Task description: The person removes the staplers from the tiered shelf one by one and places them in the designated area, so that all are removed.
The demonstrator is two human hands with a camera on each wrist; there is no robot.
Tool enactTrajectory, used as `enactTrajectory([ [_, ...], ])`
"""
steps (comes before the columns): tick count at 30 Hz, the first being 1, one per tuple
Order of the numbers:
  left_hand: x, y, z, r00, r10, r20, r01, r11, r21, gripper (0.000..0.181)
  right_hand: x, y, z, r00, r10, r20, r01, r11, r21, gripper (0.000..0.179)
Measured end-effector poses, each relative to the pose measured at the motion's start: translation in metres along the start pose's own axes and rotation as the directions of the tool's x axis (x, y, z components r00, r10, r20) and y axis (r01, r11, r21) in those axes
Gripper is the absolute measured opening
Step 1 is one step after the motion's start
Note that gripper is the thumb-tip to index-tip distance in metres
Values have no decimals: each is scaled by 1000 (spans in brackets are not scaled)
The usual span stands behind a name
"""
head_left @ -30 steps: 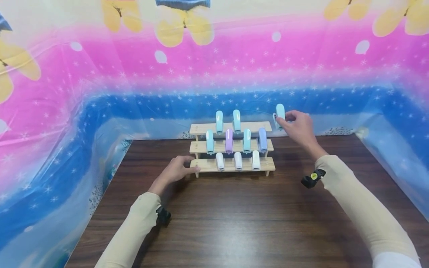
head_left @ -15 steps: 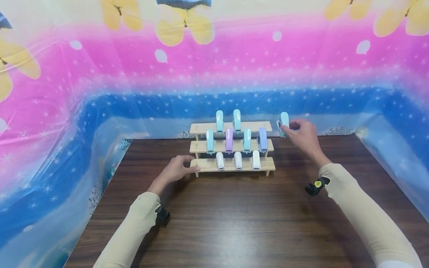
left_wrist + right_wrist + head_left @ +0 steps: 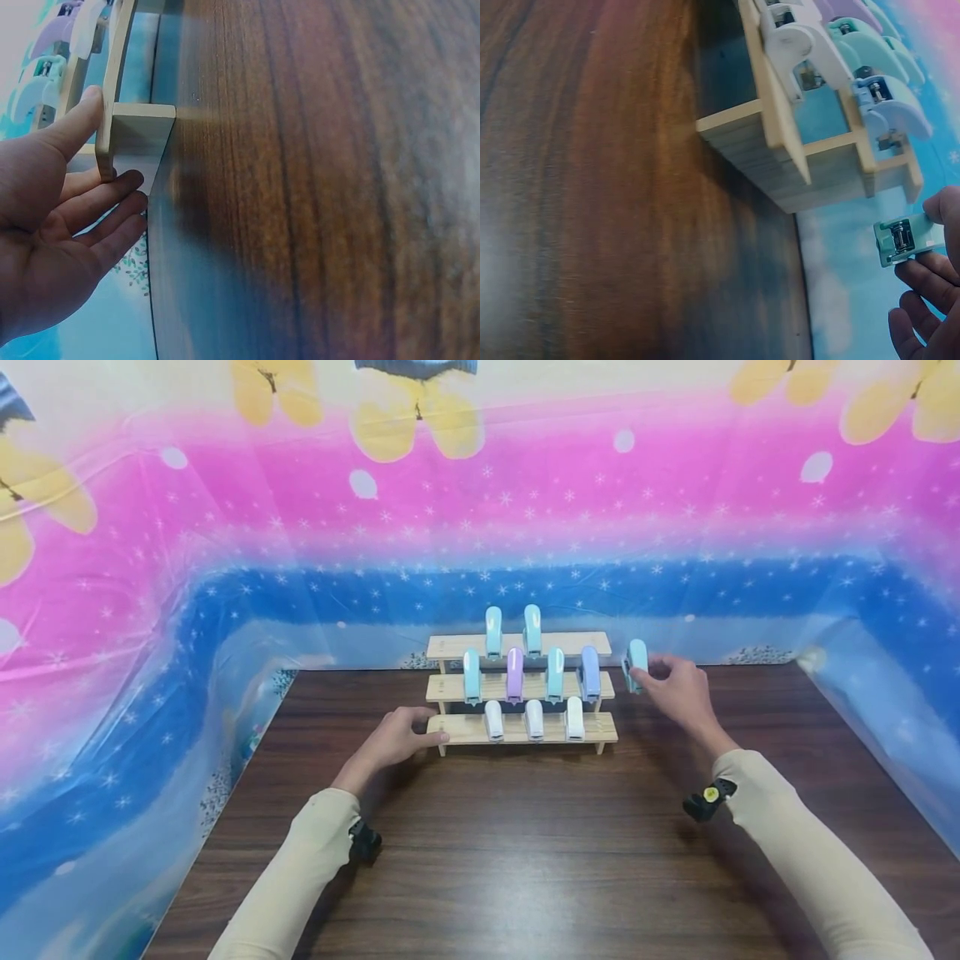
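Note:
A three-tier wooden rack (image 3: 457, 731) stands at the back of the table. My left hand (image 3: 393, 737) pinches the left end of its lowest shelf, thumb on top and fingers beneath, as the left wrist view shows. To the right of the rack, my right hand (image 3: 678, 691) holds a mint-green mini stapler (image 3: 637, 667) between thumb and fingers, apart from the shelves. On the rack, two mint staplers (image 3: 532, 631) sit on top. The middle tier bears mint staplers (image 3: 555, 675), a purple stapler (image 3: 514, 675) and a blue-violet stapler (image 3: 590, 673). Three white staplers (image 3: 534, 720) line the bottom tier.
The dark wood-grain table (image 3: 495, 843) spreads in front of the rack. A printed cloth backdrop (image 3: 375, 585) hangs close behind the rack and along both sides of the table.
My right hand has come down and slightly to the right with the mint stapler, lowering it from top-shelf height to beside the middle shelf. The left hand keeps its place on the rack.

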State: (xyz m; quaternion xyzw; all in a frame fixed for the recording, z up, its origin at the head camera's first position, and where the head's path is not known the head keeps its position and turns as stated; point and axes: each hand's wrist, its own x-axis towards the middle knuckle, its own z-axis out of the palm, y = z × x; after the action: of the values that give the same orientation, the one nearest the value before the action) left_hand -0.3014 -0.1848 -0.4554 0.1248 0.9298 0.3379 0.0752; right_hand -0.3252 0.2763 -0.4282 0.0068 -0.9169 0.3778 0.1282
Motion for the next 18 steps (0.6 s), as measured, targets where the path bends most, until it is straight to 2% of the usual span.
enactTrajectory([
  [12,0,0,-1,1000,-9,4,9,1000,-6,62,-12,22,17,1000,-2,-4,1,998,-56,56],
  [18,-1,-1,0,1000,2,0,-2,1000,-6,61,-18,31,25,1000,13,18,-12,997,-71,59],
])
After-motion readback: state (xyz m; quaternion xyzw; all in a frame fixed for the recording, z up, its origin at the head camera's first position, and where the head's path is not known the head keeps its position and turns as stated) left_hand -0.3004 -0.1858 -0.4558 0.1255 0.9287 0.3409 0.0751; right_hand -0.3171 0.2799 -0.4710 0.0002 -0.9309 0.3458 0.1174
